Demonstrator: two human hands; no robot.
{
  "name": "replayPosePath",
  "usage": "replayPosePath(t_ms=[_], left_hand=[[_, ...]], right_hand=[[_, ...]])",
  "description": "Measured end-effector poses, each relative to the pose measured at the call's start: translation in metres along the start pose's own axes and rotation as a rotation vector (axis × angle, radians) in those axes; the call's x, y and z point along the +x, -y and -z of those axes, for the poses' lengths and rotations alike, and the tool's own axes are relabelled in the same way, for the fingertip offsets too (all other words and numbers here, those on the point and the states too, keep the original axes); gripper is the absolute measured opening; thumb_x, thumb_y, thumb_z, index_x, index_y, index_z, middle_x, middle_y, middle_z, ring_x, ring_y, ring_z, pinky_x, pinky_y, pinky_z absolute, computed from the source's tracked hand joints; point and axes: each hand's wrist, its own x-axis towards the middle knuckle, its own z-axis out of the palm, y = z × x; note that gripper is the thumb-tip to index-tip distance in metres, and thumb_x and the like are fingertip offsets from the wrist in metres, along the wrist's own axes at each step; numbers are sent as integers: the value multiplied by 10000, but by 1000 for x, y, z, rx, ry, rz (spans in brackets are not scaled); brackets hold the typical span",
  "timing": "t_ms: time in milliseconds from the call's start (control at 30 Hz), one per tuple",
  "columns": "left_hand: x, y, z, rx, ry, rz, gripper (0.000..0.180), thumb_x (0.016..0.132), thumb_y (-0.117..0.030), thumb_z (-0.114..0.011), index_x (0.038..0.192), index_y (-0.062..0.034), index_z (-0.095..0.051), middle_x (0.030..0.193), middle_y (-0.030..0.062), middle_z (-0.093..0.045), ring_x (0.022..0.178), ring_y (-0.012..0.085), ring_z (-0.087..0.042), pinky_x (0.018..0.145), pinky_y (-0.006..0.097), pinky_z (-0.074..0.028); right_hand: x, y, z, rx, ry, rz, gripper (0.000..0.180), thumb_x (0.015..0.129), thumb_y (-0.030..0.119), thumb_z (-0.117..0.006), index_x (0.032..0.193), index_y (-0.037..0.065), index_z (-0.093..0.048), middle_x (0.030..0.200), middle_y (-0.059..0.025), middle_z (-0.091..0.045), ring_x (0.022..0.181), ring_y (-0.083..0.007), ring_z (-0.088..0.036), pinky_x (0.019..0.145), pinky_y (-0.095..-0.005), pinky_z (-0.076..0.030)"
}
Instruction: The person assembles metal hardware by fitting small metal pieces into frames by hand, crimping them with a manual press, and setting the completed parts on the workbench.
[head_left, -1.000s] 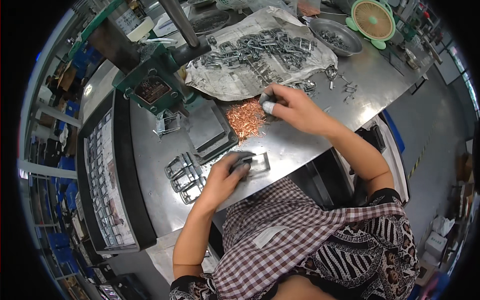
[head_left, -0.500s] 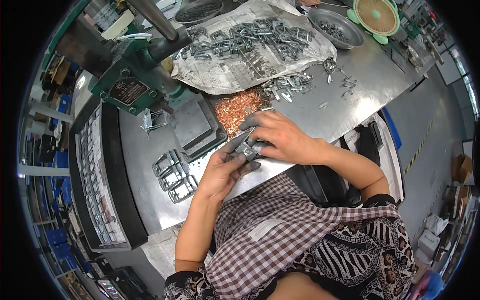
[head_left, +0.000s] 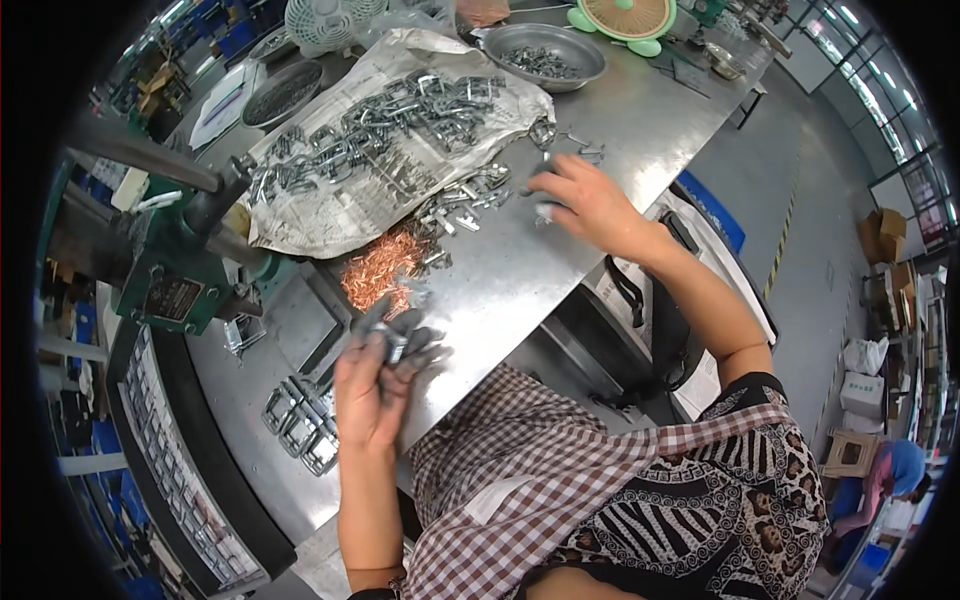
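Note:
My left hand [head_left: 370, 385], its fingertips grey with grime, is closed around a small grey metal buckle part [head_left: 396, 346] just above the near table edge. Blur and fingers hide part of its shape. Farther right, my right hand [head_left: 592, 208] is over the tabletop with thumb and forefinger apart. Small metal pieces [head_left: 590, 153] lie just beyond its fingers, and a shiny bit shows by the thumb. Beyond my left hand is a heap of copper-coloured pins [head_left: 380, 268]. Several rectangular metal buckles [head_left: 300, 425] lie in a row left of that hand.
A green press [head_left: 165, 265] stands at left above a dark block [head_left: 310, 320]. Newspaper [head_left: 330, 220] bears a pile of buckle frames [head_left: 400, 115]; loose silver pieces [head_left: 465, 200] lie at its edge. A metal bowl [head_left: 590, 65] stands behind. A black-rimmed tray [head_left: 240, 500] holds more buckles at left.
My right hand has left the part held at my left hand and moved away to the far right. My left hand keeps the metal part. The whole view has shifted.

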Motion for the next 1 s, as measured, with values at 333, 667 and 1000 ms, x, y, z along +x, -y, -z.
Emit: replayPosePath(t_ms=[333, 667, 1000], left_hand=[[-7, -50, 30, 198, -122, -271, 337, 903, -100, -464, 1235, -72, -419, 1126, 37, -560, 973, 190, -571, 772, 268, -477], [3, 8, -10, 86, 30, 123, 347, 920, -144, -416, 1232, 5, -382, 1060, 176, -562, 970, 316, -581, 739, 353, -525], [-8, 3, -1, -17, 167, 204, 350, 922, -109, -391, 1238, 41, -379, 1138, 209, -523, 1030, 309, -555, 804, 361, -512]], right_hand=[[5, 19, -28, 219, 205, 237, 191, 758, 58, -542, 932, 89, -612, 899, -65, -534, 840, -235, -528, 695, -335, -458], [-3, 55, -40, -145, 107, 18, 274, 658, 224, -656, 872, 87, -554, 833, -102, -484, 829, -265, -514, 669, -380, -427], [15, 45, -33, -21, 236, 164, 370, 630, 167, -690, 965, 76, -561, 875, -88, -491, 845, -269, -507, 717, -389, -443]])
